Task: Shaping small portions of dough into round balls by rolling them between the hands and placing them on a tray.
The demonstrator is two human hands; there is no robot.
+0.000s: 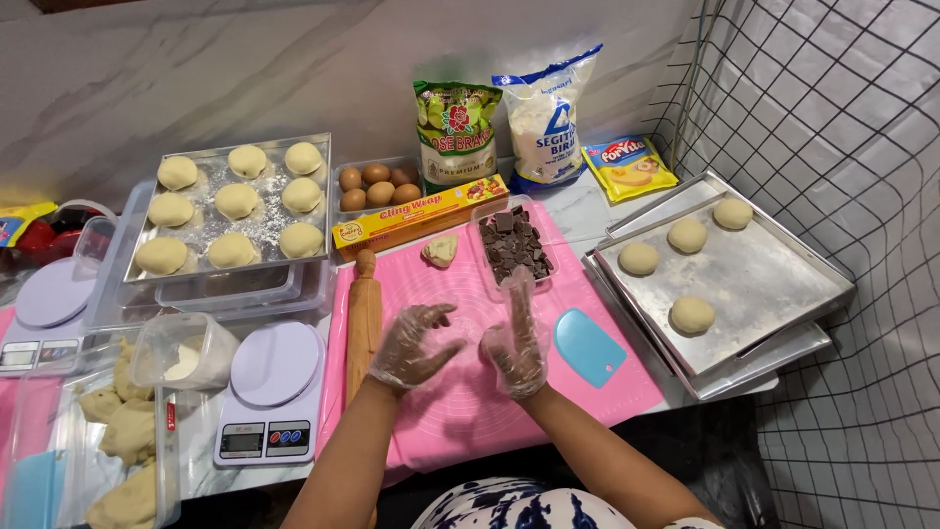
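Observation:
My left hand and my right hand, both in clear plastic gloves, hover over the pink silicone mat with fingers apart and nothing in them. Their palms face each other, a small gap between them. A small piece of dough lies on the mat beyond my left hand. A clear tub of chocolate chunks stands just beyond my right hand's fingertips. The wooden rolling pin lies along the mat's left edge, next to my left hand. A blue plastic scraper rests to the right of my right hand.
A floured tray of dough balls sits at the back left, a metal tray with several dough balls at the right. Two kitchen scales, a flour tub, eggs, a cling wrap box, bags and a wire grid surround the mat.

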